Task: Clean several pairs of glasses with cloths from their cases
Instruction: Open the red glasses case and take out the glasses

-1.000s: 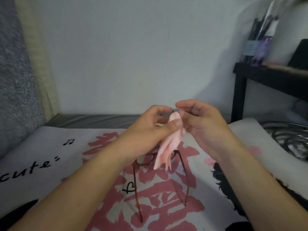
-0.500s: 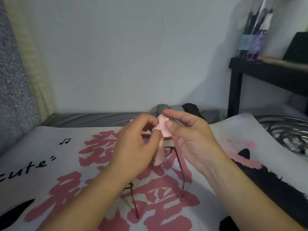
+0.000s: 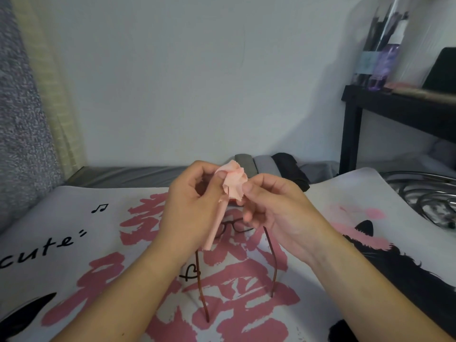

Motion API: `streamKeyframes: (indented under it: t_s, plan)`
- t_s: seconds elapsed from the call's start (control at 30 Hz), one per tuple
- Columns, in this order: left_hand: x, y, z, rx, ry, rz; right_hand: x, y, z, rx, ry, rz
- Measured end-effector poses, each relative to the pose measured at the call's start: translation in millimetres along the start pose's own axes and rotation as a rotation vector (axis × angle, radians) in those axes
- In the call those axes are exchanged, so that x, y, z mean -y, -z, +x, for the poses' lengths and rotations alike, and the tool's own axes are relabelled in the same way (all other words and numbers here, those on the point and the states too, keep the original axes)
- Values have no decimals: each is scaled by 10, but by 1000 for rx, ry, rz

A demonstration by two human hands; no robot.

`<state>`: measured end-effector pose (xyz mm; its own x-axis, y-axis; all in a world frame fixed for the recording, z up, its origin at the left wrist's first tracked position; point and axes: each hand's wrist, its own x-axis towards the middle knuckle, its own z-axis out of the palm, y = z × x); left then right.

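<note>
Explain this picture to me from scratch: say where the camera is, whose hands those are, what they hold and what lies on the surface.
There is no machine here. A person wears a wide-angle camera on the head, looking forward and down, so the two bare arms reaching in from the bottom are that person's own.

The left hand and the right hand are raised together and both pinch a crumpled pink cloth, whose loose end hangs down between them.

Below the hands lie glasses with thin brown arms, spread open and pointing toward the camera, on a white printed mat with pink characters and the word "cute". Whether the hands also hold the glasses cannot be told.

Behind, against the wall, several dark and grey cases stand in a row. A black shelf is at right.
</note>
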<state>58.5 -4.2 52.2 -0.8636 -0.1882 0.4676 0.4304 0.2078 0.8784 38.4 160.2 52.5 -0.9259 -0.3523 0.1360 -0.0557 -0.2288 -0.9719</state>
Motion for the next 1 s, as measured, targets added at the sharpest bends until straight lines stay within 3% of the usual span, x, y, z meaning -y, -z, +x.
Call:
streamKeyframes:
  t_s: [0.27,0.43,0.53,0.67,0.83,1.0]
  plan:
    - [12,-12,-8,41,144,-52,5,-27,-13,45,21,72]
    - [-92,-11,-77,276,227,-177,28,-34,-33,102,31,165]
    - [-106,14,-99,332,114,-77,45,4,-32,121,42,133]
    - [-98,23,-46,191,14,25,132,161,-12,127,82,151]
    - [-100,58,24,99,120,-236,262,351,26,-41,167,265]
    - [-23,17,15,266,144,-167,381,406,-7,-304,300,244]
